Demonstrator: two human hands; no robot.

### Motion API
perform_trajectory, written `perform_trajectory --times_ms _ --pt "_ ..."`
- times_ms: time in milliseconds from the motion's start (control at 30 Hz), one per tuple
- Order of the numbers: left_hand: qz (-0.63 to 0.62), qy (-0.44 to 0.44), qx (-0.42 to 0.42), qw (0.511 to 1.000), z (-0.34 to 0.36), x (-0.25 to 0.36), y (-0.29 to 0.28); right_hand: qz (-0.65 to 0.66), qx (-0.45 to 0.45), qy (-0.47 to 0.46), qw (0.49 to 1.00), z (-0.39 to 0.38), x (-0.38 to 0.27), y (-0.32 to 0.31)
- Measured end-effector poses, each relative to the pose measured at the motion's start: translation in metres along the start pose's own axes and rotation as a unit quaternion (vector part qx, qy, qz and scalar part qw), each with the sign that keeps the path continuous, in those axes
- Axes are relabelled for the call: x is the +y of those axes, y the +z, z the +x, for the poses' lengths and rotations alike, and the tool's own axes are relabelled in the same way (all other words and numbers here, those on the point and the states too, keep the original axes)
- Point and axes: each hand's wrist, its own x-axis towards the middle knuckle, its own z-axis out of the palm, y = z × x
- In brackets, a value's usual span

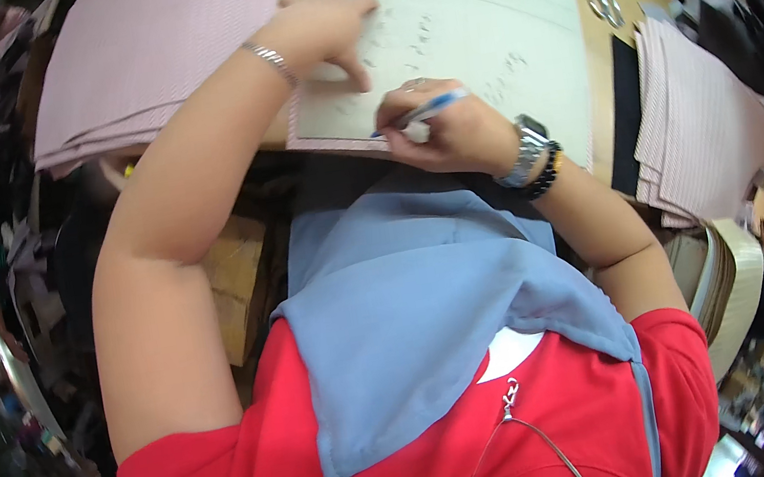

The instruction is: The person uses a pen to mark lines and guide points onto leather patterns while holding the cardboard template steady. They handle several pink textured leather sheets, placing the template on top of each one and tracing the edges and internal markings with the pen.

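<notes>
The pen [443, 104], blue and white, sits near the upper middle of the frame, slanting down to the left, its tip by the lower edge of a large pale sheet [478, 22]. My right hand [454, 137] is closed around it, fingers curled in and the pen's back end standing out above them. The hand is a little blurred, so I can't say for sure whether the tip meets the sheet or the pink cloth [338, 144] that shows as a narrow border along that edge.

My left hand [324, 32] is open and holds nothing; its fingers are spread over the left part of the sheet, with the thumb apart from them and pointing toward the bottom of the frame. Rows of dark handwritten marks run across the sheet between and beyond my hands.

On my right wrist I have a watch [528, 136] and a dark beaded bracelet [549, 168]; on the left, a silver bracelet [272, 61].

The sheet lies on a tan surface [596, 37]. A pink fabric stack [165, 44] fills the upper left, and metal scissors [602, 0] lie at the upper right. Below them are a black strip [621, 109] and a striped fabric pile [693, 108]. My blue-grey apron [409, 284] covers the centre.
</notes>
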Motion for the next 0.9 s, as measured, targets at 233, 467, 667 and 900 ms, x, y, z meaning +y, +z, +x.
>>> perform_trajectory --times_ms 233,467,667,900 --pt "-0.071 0.006 -0.008 0.997 -0.005 -0.013 -0.005 -0.022 0.150 0.243 0.958 -0.144 -0.002 -0.120" --pt "-0.057 0.032 0.030 0.997 -0.002 -0.005 0.000 -0.056 0.183 0.322 0.927 -0.208 -0.019 -0.104" --pt "-0.064 0.026 0.018 0.997 -0.007 0.001 0.000 -0.065 0.186 0.324 0.925 -0.225 -0.011 -0.101" --pt "-0.059 0.027 0.023 0.998 0.000 -0.003 -0.008 -0.063 0.184 0.299 0.934 -0.220 0.000 -0.107"
